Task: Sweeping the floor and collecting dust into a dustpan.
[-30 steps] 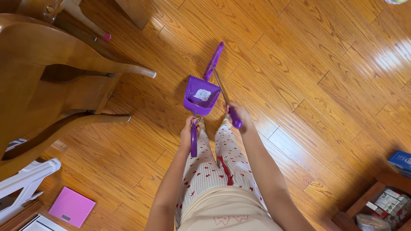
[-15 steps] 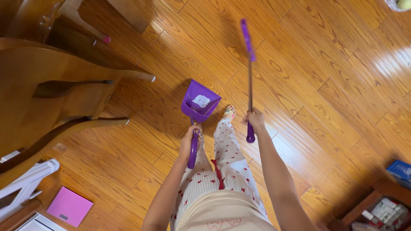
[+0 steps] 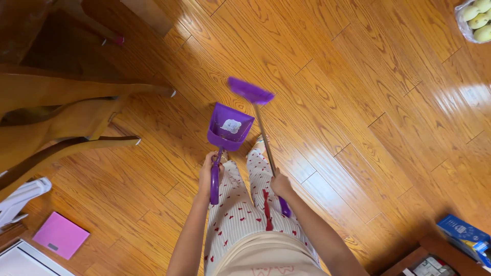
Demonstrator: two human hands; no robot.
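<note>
Left hand grips purple dustpan handle, pan tilted to keep white scrap in; right hand grips broom shaft.

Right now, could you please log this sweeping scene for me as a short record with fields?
left hand: gripping the purple dustpan by its handle
right hand: gripping the purple broom by its metal pole
dustpan contents: one pale scrap
floor: glossy wooden planks
left side: wooden chair, pink scale
top right: bag of green fruit
</note>
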